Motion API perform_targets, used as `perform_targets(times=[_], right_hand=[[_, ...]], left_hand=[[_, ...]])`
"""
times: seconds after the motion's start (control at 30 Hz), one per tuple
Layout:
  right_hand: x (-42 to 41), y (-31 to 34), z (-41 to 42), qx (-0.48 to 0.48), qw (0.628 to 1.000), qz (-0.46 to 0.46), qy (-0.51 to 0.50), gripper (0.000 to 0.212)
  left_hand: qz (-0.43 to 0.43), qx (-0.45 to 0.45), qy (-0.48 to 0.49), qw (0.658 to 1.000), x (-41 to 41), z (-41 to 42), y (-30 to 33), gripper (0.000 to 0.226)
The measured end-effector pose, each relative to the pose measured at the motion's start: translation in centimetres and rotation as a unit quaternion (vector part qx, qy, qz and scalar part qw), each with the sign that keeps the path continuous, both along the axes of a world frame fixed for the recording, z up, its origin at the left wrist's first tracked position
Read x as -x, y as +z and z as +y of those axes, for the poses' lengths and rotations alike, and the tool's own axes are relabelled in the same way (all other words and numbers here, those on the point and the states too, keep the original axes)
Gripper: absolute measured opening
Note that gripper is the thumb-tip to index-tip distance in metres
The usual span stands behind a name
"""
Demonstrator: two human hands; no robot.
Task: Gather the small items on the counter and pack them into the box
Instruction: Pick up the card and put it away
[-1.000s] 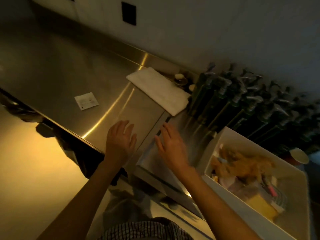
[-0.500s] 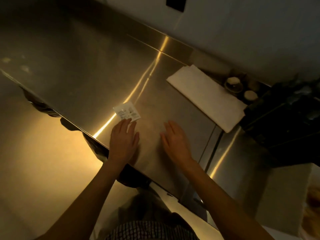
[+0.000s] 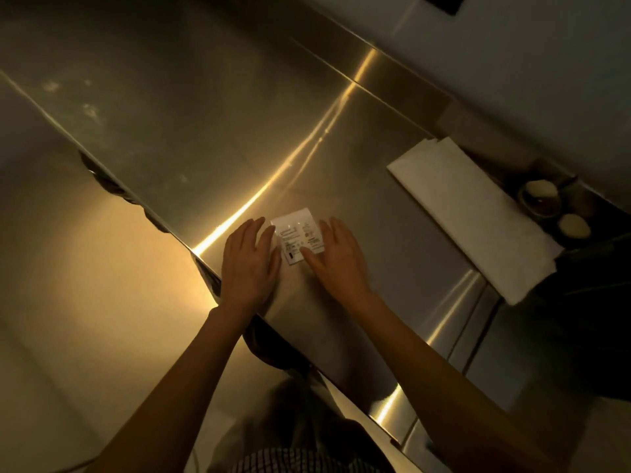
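The packet (image 3: 299, 239) is lying flat on the worktop (image 3: 191, 107), close to its near edge: a small white square with dark print and a black bar near one corner, glaring in the light. I am framing it with both hands. My left hand (image 3: 248, 261) is lying flat with fingers straight, its fingertips just touching the packet's left side. My right hand (image 3: 336, 256) is flat as well, fingers straight, thumb reaching onto the packet's near corner. Neither hand is gripping anything.

Toward the right back corner a folded white towel (image 3: 474, 216) is lying flat on the steel. Just beyond it, against the wall, a small dark dish (image 3: 541, 199) is holding a pale round lump, and a second pale round piece (image 3: 573, 226) is sitting beside it; I cannot tell what they are.

The worktop's near edge is running diagonally right under my wrists. The bare steel is stretching wide to the left and back of the packet.
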State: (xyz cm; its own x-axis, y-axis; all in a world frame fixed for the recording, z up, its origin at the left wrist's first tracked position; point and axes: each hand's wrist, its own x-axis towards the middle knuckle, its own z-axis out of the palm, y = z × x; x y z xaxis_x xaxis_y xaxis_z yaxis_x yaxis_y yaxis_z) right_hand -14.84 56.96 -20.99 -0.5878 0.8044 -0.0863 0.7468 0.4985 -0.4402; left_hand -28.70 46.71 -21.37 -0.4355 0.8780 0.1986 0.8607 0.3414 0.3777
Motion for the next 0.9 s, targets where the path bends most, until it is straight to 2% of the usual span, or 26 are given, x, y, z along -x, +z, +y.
perform_targets(times=[0.1,0.33,0.5,0.63,0.77,0.9], right_hand=[[2.5,-1.0,-0.1,0.019,1.0,-0.021,0.006,0.08],[5.2,-3.3,-0.5,-0.009,0.997,-0.073,0.0,0.084],[5.6,-3.7,-0.4,-0.026,0.998,-0.049,-0.009,0.067],[5.5,-3.3,-0.3,-0.028,0.999,-0.036,-0.006,0.061],[5.4,-2.7,0.3,-0.065,0.995,-0.06,0.04,0.058],[5.1,-2.4,0.5,-0.111,0.99,-0.034,0.08,0.04]], left_hand=[[0.002,-0.015,0.005,1.0,0.6,0.0,0.0,0.047],[0.007,-0.029,0.028,0.999,1.9,-0.7,-0.2,0.045],[0.018,-0.032,0.042,0.998,2.7,-1.6,-0.9,0.043],[0.022,-0.037,0.045,0.998,2.8,-1.9,-1.2,0.043],[0.021,-0.041,0.046,0.998,2.7,-2.2,-1.2,0.042],[0.026,-0.042,0.046,0.998,2.7,-2.6,-1.1,0.038]])
